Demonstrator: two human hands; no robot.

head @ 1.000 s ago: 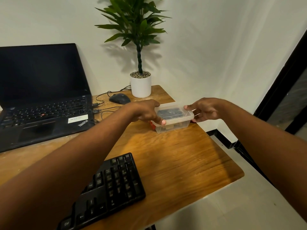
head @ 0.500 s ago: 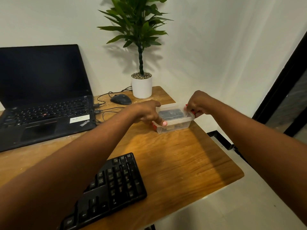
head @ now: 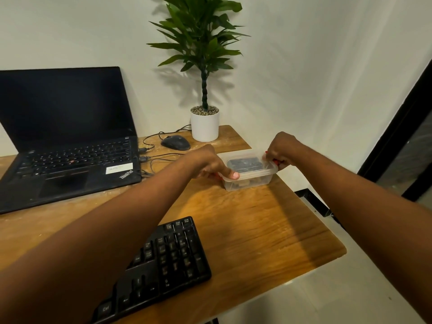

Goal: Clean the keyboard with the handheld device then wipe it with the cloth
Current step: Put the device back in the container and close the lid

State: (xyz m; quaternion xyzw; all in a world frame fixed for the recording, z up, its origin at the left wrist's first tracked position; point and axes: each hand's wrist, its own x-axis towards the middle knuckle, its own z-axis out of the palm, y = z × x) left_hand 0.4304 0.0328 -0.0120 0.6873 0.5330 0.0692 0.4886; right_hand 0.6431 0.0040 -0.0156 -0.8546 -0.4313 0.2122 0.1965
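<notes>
The room is dim and warmly lit, the light falling from above and somewhat from the front. The potted plant [head: 203, 54] throws a soft, blurred shadow onto the white wall [head: 315, 66] behind it. A bright patch glows on the wooden desk [head: 257, 225] between the 2 forearms, and each arm casts a dark band across the wood. The laptop screen [head: 63, 106] is black, without glare. Wide-angle distortion bends the door frame [head: 397, 136] at the right edge and stretches the forearms near the lower corners. Focus is fairly sharp; dark areas look slightly noisy.
</notes>
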